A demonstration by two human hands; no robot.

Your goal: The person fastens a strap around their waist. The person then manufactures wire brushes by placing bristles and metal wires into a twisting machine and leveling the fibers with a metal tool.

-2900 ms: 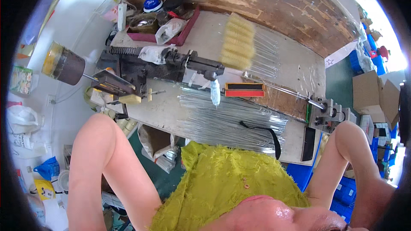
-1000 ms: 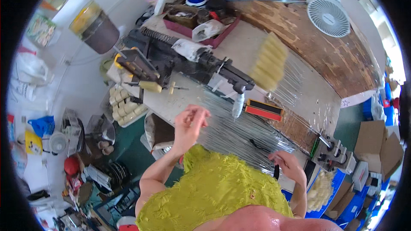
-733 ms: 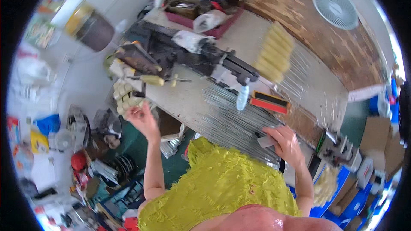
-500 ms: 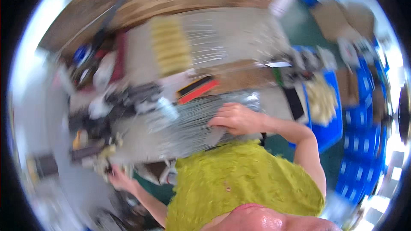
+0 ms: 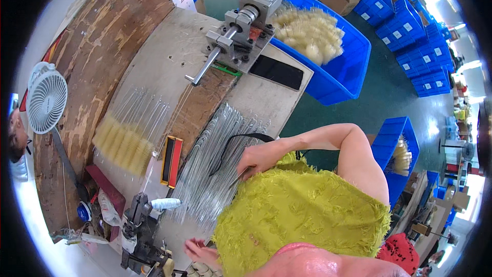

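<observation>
My right hand (image 5: 259, 160) is closed over the near side of a pile of long twisted wires (image 5: 202, 172). A thin dark metal piece sticks out below its fingers, too little of it showing to name. Beside that hand a black strap (image 5: 253, 136) crosses the wires. My left hand (image 5: 202, 253), fingers stretched out and nothing in them, is at the table's near left edge, close to a dark clamp-like machine (image 5: 134, 220). Several pale bristle brushes on wire stems (image 5: 123, 146) lie side by side farther left, near a red, yellow and black block (image 5: 172, 161).
A metal spindle machine (image 5: 225, 46) is mounted at the table's far edge, beside a black phone (image 5: 277, 72). Beyond stands a blue bin (image 5: 353, 69) of pale brushes. A white fan (image 5: 47, 97) is at left, with another person behind it. A white spool (image 5: 166, 203) lies near the clamp-like machine.
My view has turned to the right and sharpened. My left hand has come away from the parts at the lower left, closer to my body. My right hand remains by the wires.
</observation>
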